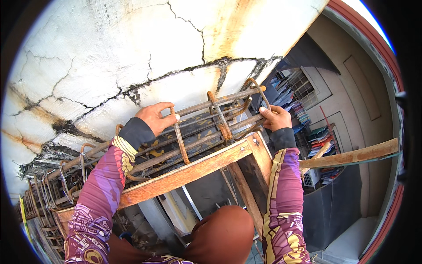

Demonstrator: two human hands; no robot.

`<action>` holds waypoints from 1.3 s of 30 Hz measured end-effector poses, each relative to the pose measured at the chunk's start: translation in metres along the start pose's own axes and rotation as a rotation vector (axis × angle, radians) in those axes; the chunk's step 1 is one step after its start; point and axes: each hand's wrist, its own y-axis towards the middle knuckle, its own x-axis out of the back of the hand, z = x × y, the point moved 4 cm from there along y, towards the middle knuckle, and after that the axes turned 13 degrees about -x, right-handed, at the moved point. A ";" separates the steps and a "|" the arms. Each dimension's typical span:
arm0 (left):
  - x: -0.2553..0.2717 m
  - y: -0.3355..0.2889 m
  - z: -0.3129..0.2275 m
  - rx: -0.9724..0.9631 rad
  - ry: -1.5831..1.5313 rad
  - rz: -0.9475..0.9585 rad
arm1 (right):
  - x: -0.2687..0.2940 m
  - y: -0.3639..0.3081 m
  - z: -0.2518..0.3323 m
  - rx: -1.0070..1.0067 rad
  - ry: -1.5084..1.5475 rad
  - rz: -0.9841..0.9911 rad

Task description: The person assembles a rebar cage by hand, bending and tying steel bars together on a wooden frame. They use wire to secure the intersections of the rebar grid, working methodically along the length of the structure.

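Observation:
My left hand pinches a rusty rebar stirrup between thumb and fingers, near its top. The stirrup loops around long horizontal rebars that form a cage beside the wall. Farther right, my right hand grips another bent stirrup at the end of the cage, thumb against the steel. Between my hands, more rusty stirrups hang close together on the bars. The lower parts of some loops are hidden behind the bars and the timber.
A cracked, stained white wall rises behind the cage. A wooden board runs along its near side, joined to a post. At right, a wooden pole juts out above a lower area with stacked items. My knee is below.

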 end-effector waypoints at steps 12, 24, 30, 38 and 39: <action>0.001 0.000 -0.005 0.030 0.011 0.045 | 0.012 0.002 -0.003 -0.301 0.139 -0.167; -0.003 0.001 -0.006 0.010 -0.046 0.000 | -0.021 0.034 -0.041 -0.355 0.742 0.120; 0.001 0.003 -0.003 0.019 -0.019 0.022 | -0.018 0.030 -0.031 -0.260 0.704 0.044; -0.002 0.002 -0.003 0.023 -0.082 0.018 | -0.015 0.037 -0.039 -0.295 0.641 0.046; -0.002 0.001 -0.004 0.023 -0.067 0.022 | -0.017 0.034 -0.038 -0.308 0.644 0.034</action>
